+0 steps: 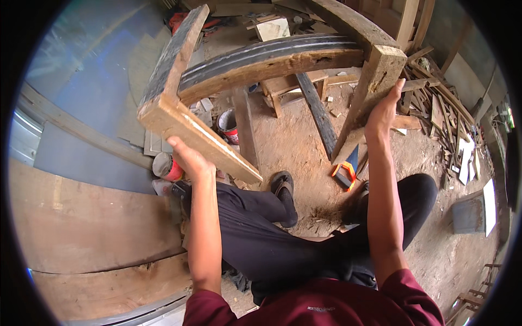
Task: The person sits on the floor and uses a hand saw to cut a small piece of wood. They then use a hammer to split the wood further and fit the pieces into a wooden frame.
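A wooden frame (277,66) of thick, worn timbers is held up in front of me, tilted, with two legs pointing toward me. A dark crosspiece with pale streaks joins its sides. My left hand (193,162) grips the left leg from below, its thumb against the face and its other fingers hidden behind. My right hand (382,115) is closed around the outer side of the right leg, most of its fingers out of sight. Below that leg, a handsaw with an orange and black handle (345,176) is by my foot.
A small wooden stool (285,87) stands beyond the frame. Red-and-white buckets (228,124) are on the left, beside a blue-grey wall. Scrap wood (437,103) is heaped at the right, and a grey bin (470,213) stands nearer. A dark plank (317,111) slants over the dirt floor.
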Action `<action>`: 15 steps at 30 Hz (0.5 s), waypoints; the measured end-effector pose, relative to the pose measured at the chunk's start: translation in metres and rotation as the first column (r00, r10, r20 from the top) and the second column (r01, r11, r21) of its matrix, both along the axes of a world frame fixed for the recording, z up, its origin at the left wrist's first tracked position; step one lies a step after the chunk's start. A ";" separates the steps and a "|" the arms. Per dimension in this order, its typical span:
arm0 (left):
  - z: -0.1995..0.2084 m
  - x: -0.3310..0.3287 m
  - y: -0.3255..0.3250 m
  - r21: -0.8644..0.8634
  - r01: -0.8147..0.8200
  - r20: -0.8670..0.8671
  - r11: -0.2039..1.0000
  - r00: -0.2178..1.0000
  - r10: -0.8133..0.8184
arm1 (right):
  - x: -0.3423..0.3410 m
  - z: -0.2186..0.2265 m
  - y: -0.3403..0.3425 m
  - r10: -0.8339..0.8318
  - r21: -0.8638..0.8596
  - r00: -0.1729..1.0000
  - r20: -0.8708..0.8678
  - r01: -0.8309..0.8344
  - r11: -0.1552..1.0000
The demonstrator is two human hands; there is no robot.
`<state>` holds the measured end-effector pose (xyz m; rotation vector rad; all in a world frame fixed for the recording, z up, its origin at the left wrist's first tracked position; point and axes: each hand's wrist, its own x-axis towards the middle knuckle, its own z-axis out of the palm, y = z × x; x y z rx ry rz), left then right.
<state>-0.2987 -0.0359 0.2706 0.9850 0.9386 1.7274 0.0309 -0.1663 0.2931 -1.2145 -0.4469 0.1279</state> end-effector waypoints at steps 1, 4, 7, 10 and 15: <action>0.006 -0.009 -0.007 -0.015 -0.030 0.007 0.999 1.000 0.030 | -0.011 0.002 -0.010 -0.005 -0.013 1.000 -0.003 0.005 1.000; 0.017 -0.031 -0.028 -0.019 -0.039 -0.065 0.999 0.997 0.038 | -0.040 0.008 -0.047 0.031 -0.014 0.996 -0.089 -0.033 0.999; 0.010 -0.037 -0.043 0.064 0.011 -0.090 0.998 0.996 -0.006 | -0.050 0.001 -0.083 -0.115 -0.040 0.991 0.074 0.118 0.992; -0.005 -0.051 -0.048 0.007 0.080 -0.030 0.997 0.996 -0.079 | -0.071 -0.015 -0.103 -0.175 0.010 0.984 0.025 0.175 0.984; -0.022 -0.030 -0.049 -0.087 -0.010 0.056 0.996 0.998 0.014 | -0.072 -0.036 -0.102 -0.130 -0.084 0.989 -0.073 0.124 0.989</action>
